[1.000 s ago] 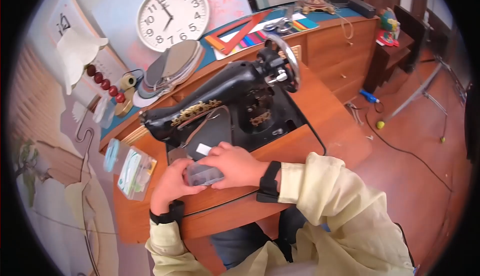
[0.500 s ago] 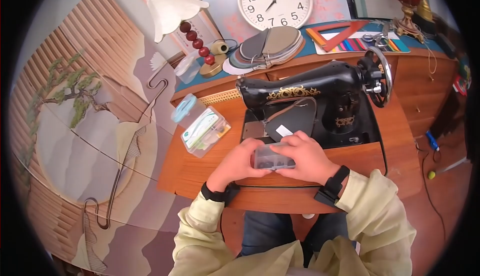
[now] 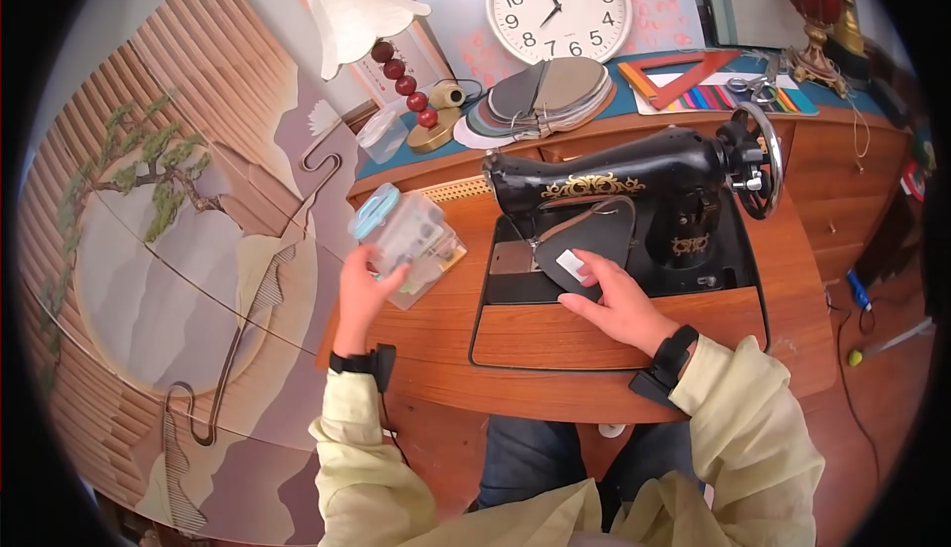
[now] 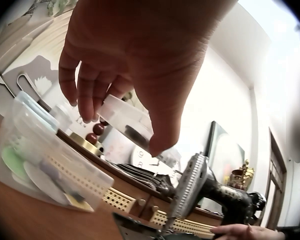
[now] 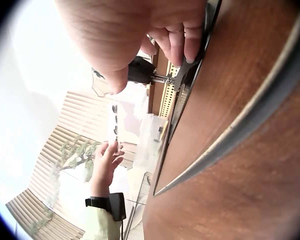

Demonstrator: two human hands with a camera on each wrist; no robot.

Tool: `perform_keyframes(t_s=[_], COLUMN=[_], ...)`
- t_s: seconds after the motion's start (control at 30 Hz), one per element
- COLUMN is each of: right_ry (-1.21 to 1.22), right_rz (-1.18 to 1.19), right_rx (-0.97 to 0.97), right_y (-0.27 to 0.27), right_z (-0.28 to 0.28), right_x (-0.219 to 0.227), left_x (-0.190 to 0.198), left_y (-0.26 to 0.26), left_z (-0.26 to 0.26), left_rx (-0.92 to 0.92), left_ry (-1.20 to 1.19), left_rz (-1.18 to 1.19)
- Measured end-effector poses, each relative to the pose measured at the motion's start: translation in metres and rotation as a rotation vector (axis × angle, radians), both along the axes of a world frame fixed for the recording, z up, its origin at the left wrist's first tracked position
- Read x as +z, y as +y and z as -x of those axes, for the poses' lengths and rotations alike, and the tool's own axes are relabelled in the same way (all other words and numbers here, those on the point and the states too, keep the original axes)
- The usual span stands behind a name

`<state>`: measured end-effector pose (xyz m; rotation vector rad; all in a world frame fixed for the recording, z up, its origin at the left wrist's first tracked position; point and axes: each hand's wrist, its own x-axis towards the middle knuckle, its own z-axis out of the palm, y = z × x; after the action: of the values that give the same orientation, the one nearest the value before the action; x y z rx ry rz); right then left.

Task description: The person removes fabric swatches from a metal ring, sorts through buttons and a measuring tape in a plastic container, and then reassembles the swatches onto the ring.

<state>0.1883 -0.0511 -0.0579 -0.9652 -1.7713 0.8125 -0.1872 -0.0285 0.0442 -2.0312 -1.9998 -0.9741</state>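
Note:
My left hand [image 3: 362, 294] pinches a small clear compartment box [image 4: 122, 120] between thumb and fingers; dark bits show inside it. In the head view this box overlaps the larger clear plastic container [image 4: 45, 165] with a light blue handle, on the left of the table. My right hand [image 3: 626, 307], fingers loosely extended, has its fingertips at a dark flat piece [image 3: 606, 233] with a brown strap. A white tag [image 3: 571, 266] lies on that piece by the fingers. Behind stands the black sewing machine [image 3: 619, 168], the piece lying under its arm.
On the blue ledge at the back are a lamp with red beads [image 3: 400, 84], a stack of dark rounded samples [image 3: 540, 98], a red set square [image 3: 684, 81] and scissors [image 3: 753, 88]. A wall clock [image 3: 559, 7] hangs behind. The handwheel [image 3: 761, 163] sticks out at the right.
Both hands held the small box in front of the machine. The left hand has carried it left to the larger container; the right has let go and stays near the dark piece.

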Motion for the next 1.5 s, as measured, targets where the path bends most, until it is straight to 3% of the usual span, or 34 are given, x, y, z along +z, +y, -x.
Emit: perform_keyframes(t_s=[0.17, 0.33, 0.53, 0.67, 0.87, 0.97, 1.07, 1.13, 1.27, 1.43, 1.5], right_ry=[-0.008, -0.029, -0.042, -0.048, -0.061, -0.073, -0.075, -0.067, -0.062, -0.086, -0.080], right_rz=[-0.003, -0.008, -0.026, -0.019, -0.006, 0.017, 0.040, 0.044, 0.050, 0.048, 0.046], right_rx=[0.016, 0.017, 0.021, 0.031, 0.040, 0.049, 0.060, 0.064, 0.074, 0.080, 0.081], right_y=[0.001, 0.001, 0.002, 0.004, 0.005, 0.002, 0.001, 0.002, 0.001, 0.003, 0.003], right_z=[-0.001, -0.001, -0.001, -0.002, -0.003, -0.003, -0.003, -0.003, -0.004, -0.006, -0.004], right_x=[0.001, 0.000, -0.002, -0.004, -0.003, 0.001, 0.003, 0.001, 0.003, 0.001, 0.001], left_x=[-0.010, -0.014, -0.046, -0.052, -0.068, -0.069, -0.059, -0.083, -0.070, -0.064, -0.067], left_y=[0.045, 0.053, 0.058, 0.056, 0.053, 0.041, 0.029, 0.039, 0.026, 0.018, 0.009], left_z=[0.066, 0.100, 0.138, 0.138, 0.153, 0.134, 0.102, 0.118, 0.085, 0.081, 0.080], left_rx=[0.112, 0.219, 0.271, 0.334, 0.313, 0.277, 0.247, 0.211, 0.191, 0.224, 0.136], left_ry=[0.038, -0.053, -0.151, -0.313, -0.209, -0.372, -0.377, -0.259, -0.071, 0.121, 0.232], left_rz=[-0.087, 0.031, 0.047, 0.131, 0.050, 0.167, 0.292, 0.245, 0.316, 0.499, 0.372])
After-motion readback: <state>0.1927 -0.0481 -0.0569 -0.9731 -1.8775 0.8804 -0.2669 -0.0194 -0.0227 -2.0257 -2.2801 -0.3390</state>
